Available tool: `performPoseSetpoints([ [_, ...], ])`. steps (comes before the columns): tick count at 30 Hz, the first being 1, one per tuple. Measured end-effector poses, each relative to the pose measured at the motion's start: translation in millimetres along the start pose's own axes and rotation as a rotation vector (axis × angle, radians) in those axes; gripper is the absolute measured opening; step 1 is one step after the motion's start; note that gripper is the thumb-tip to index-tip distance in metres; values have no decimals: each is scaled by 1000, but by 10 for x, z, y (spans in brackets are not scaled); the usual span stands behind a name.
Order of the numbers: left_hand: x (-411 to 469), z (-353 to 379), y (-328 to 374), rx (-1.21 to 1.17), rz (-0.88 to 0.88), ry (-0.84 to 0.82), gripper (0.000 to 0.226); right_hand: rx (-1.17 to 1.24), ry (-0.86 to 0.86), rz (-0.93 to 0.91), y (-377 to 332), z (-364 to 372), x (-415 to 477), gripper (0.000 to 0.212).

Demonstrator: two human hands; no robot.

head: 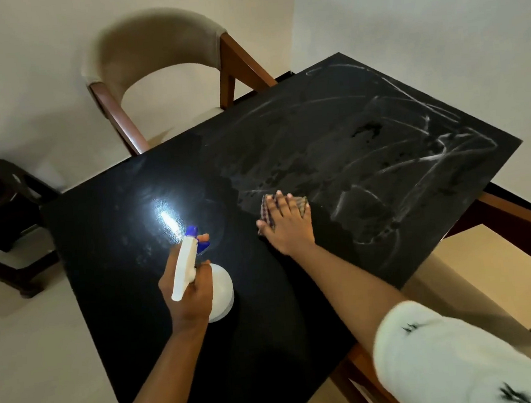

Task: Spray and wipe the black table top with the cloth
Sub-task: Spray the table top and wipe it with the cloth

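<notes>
The black table top (126,245) fills the middle of the view. Its right half carries whitish wet streaks and smears, its left half looks dark with a bright light reflection. My right hand (287,226) presses flat, fingers straight, on a folded checked cloth (302,204) near the table's centre, at the edge of the streaked area. My left hand (187,293) grips a white spray bottle (222,293) with a blue nozzle, held just above the table's near left part, nozzle pointing away from me.
A beige upholstered chair (148,47) with a wooden frame stands at the table's far side. A dark wooden stool (8,217) with a purple item on it stands at the left. Wooden table legs (523,227) show at the right. Pale walls surround the table.
</notes>
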State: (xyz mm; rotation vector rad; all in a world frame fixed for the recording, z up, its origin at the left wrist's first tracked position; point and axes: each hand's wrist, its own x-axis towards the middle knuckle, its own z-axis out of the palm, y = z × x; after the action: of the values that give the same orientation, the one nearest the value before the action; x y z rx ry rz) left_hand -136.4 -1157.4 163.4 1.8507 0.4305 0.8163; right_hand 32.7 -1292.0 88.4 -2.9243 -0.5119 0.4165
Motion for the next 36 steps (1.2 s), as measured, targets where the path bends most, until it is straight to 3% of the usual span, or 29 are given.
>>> performPoseSetpoints([
  [4, 9, -84, -81, -52, -12, -43, 52, 18, -56, 86, -87, -128, 242, 75],
  [9, 103, -134, -39, -105, -69, -64, 51, -3, -113, -84, -244, 108, -551, 80],
  [13, 263, -201, -25, -119, -80, -69, 82, -45, -123, -169, -369, 304, -980, 83],
  [20, 524, -96, -182, -117, -75, -54, 50, -67, -21, -183, -357, 188, -489, 73],
  [28, 744, -70, -339, -176, -37, -130, 47, -10, -3, -22, -381, -156, 991, 74],
  [31, 782, -121, -359, -210, -72, -219, 47, -17, -33, -54, -434, -161, 855, 75],
  [36, 875, -251, -437, -257, -135, -389, 51, -90, -116, -299, -486, -43, 30, 85],
])
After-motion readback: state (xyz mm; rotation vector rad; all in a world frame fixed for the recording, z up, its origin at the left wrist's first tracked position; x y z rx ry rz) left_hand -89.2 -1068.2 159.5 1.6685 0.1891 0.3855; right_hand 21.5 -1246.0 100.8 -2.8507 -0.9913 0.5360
